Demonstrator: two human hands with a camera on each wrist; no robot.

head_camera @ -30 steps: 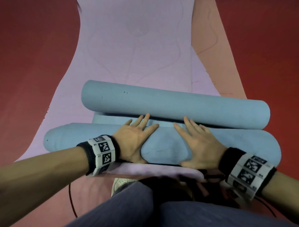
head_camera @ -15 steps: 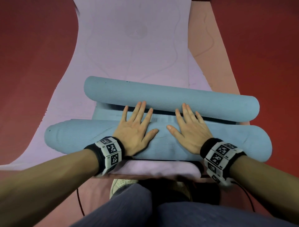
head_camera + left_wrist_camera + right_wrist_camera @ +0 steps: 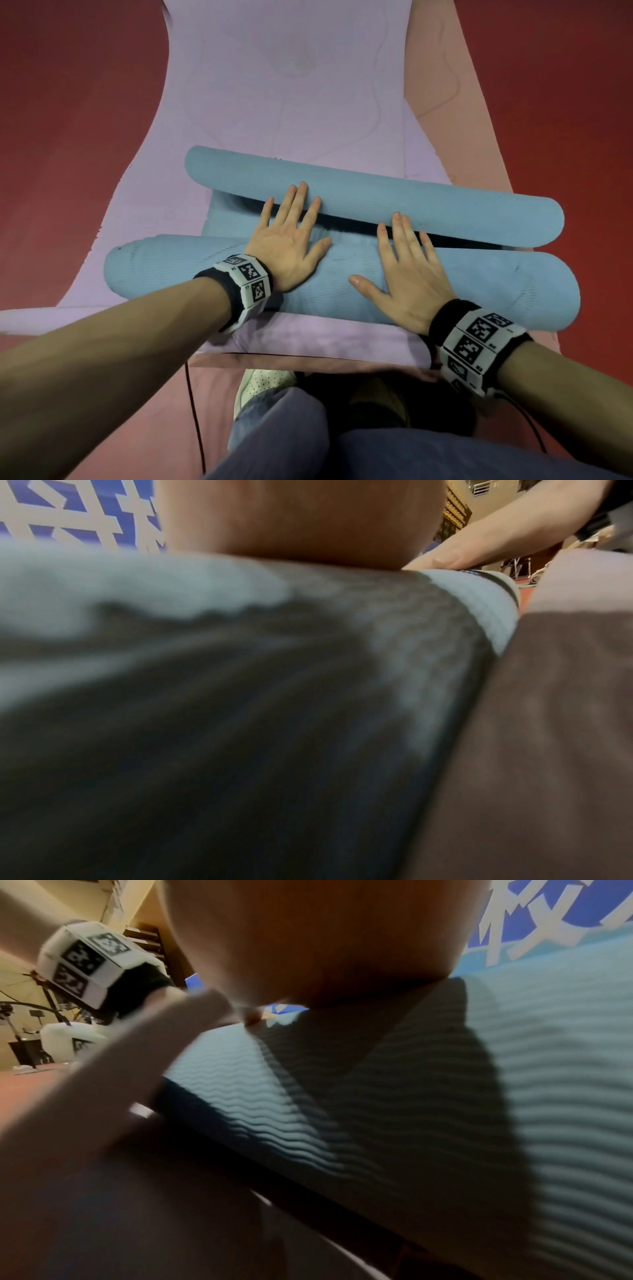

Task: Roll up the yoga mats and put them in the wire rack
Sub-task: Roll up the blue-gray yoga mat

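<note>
Head view — left hand (image 3: 287, 246), right hand (image 3: 407, 277) flat, fingers straight, gripping nothing; near blue roll (image 3: 479, 287) pushed forward since earlier — rolling nearly finished.

A gym or exercise studio.
Yoga mats (image 3: 284, 102) overlap on a red sports floor (image 3: 68, 120); a blue-and-white lettered wall (image 3: 548, 915) and exercise equipment (image 3: 20, 1031) stand behind.
</note>
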